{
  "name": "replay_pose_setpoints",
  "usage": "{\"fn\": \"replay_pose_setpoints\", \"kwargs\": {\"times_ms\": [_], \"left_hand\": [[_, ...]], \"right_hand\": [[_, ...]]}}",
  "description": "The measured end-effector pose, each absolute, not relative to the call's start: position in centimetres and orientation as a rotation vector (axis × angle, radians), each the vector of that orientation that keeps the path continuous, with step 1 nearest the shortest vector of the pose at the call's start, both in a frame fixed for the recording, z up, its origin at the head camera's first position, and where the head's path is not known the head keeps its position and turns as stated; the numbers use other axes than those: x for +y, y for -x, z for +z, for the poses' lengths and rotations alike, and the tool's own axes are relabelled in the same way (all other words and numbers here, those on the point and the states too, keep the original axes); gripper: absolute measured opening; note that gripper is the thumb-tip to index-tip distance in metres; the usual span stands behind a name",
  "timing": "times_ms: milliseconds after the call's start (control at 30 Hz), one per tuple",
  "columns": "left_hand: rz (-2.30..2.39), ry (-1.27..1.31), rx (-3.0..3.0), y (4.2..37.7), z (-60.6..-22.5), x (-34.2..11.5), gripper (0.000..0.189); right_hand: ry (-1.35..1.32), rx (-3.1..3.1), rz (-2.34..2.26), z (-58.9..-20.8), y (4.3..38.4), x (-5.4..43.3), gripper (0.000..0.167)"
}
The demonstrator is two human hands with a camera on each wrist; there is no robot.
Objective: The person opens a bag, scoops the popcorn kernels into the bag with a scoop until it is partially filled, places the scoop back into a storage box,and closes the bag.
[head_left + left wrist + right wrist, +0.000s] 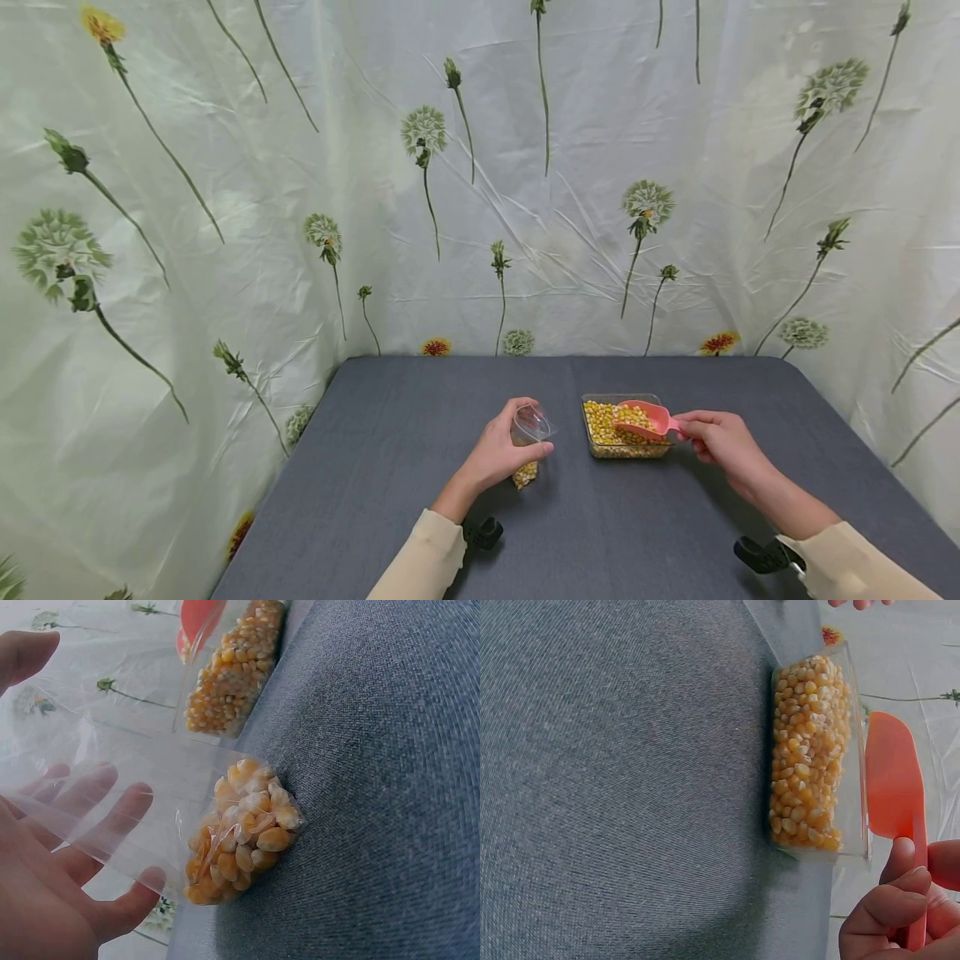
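My left hand (501, 450) holds a clear plastic bag (534, 423) near its open mouth, thumb on one side and fingers on the other. Corn kernels (244, 832) fill the bottom of the bag, which sits on the table. In my right hand (722, 443) is a pink-red scoop (657, 417), its handle pinched between thumb and fingers. The scoop carries kernels and is over a clear rectangular container (859, 750). Many yellow and pale corn kernels (806, 757) lie inside that container, which stands to the right of the bag.
A dark grey cloth covers the table (420, 417). Behind it and at the sides hangs a white curtain (465, 275) printed with dandelions. Black wrist straps (483, 533) show at both sleeves.
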State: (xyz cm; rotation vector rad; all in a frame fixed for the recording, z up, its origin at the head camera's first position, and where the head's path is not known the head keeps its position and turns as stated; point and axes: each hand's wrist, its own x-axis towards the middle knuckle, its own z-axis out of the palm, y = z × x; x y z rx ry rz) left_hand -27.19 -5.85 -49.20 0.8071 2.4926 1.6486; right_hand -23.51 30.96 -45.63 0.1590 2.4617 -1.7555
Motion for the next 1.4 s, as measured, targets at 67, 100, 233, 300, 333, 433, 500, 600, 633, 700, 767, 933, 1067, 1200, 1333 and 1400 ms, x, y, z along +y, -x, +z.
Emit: {"fn": "replay_pose_setpoints", "kwargs": {"times_ms": [67, 100, 233, 300, 333, 433, 500, 600, 633, 700, 767, 933, 1067, 1200, 1333, 1400], "left_hand": [[1.649, -0.800, 2.493, 27.2, -49.2, -5.8, 0.067], [1.647, -0.796, 2.495, 27.2, -49.3, -5.8, 0.066], [1.638, -0.790, 2.507, 27.2, -49.3, -5.8, 0.065], [1.632, -0.792, 2.512, 27.2, -49.3, -5.8, 0.066], [1.630, -0.792, 2.513, 27.1, -49.3, -5.8, 0.067], [1.626, -0.795, 2.510, 27.1, -49.2, -5.8, 0.070], [1.624, -0.796, 2.504, 27.1, -49.2, -5.8, 0.070], [1.625, -0.801, 2.490, 27.1, -49.2, -5.8, 0.067], [1.625, -0.803, 2.484, 27.1, -49.2, -5.8, 0.066], [1.627, -0.808, 2.477, 27.2, -49.2, -5.8, 0.064], [1.632, -0.816, 2.468, 27.2, -49.2, -5.8, 0.062], [1.636, -0.829, 2.454, 27.1, -49.2, -5.9, 0.060], [1.624, -0.838, 2.459, 27.1, -49.2, -5.9, 0.062], [1.613, -0.846, 2.461, 27.2, -49.1, -5.8, 0.068], [1.611, -0.855, 2.459, 27.2, -49.1, -5.8, 0.068], [1.610, -0.858, 2.461, 27.2, -49.2, -5.8, 0.067]], "right_hand": [[-0.154, 2.461, -1.761, -45.5, 23.4, 30.9, 0.034], [-0.153, 2.460, -1.763, -45.3, 23.4, 30.8, 0.034], [-0.156, 2.464, -1.764, -44.9, 23.1, 30.6, 0.034], [-0.160, 2.467, -1.763, -44.8, 23.1, 30.6, 0.034], [-0.160, 2.470, -1.760, -44.7, 23.0, 30.6, 0.034], [-0.158, 2.481, -1.750, -44.6, 23.1, 30.5, 0.035], [-0.149, 2.487, -1.741, -44.5, 23.1, 30.4, 0.036], [-0.145, 2.490, -1.733, -44.3, 23.1, 30.3, 0.035], [-0.143, 2.487, -1.735, -44.3, 23.1, 30.3, 0.035], [-0.137, 2.482, -1.741, -44.2, 23.1, 30.2, 0.035], [-0.130, 2.474, -1.752, -44.1, 23.1, 30.1, 0.034], [-0.103, 2.467, -1.767, -43.7, 23.0, 29.8, 0.035], [-0.099, 2.476, -1.756, -43.5, 22.9, 29.4, 0.035], [-0.113, 2.478, -1.746, -43.4, 23.0, 29.1, 0.035], [-0.118, 2.474, -1.747, -43.3, 23.2, 28.9, 0.035], [-0.117, 2.471, -1.752, -43.3, 23.3, 28.8, 0.034]]}}
